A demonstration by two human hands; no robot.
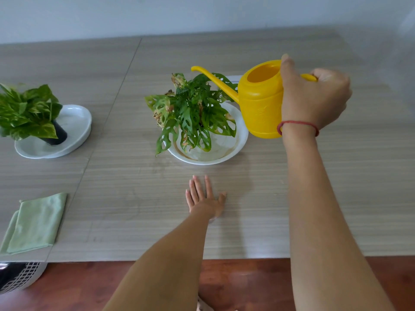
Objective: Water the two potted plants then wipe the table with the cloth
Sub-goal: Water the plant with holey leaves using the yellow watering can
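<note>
My right hand [318, 97] grips the handle of a yellow watering can [258, 102], thumb up along its rim. The can hangs above the table, its long spout over the holey-leaved plant [193, 113] in the white dish [224, 151] at the middle. I cannot make out any water from the spout. My left hand [205, 198] lies flat on the table in front of that dish, fingers straight. A second, variegated plant [27, 111] in a black pot [59, 134] leans on a white dish [74, 122] at the far left. A folded green cloth [36, 223] lies at the near left.
The grey wood-grain table [134, 209] ends at its front edge near me, with reddish floor below. A white mesh basket [20, 274] stands by the lower left corner. A pale wall runs behind the table.
</note>
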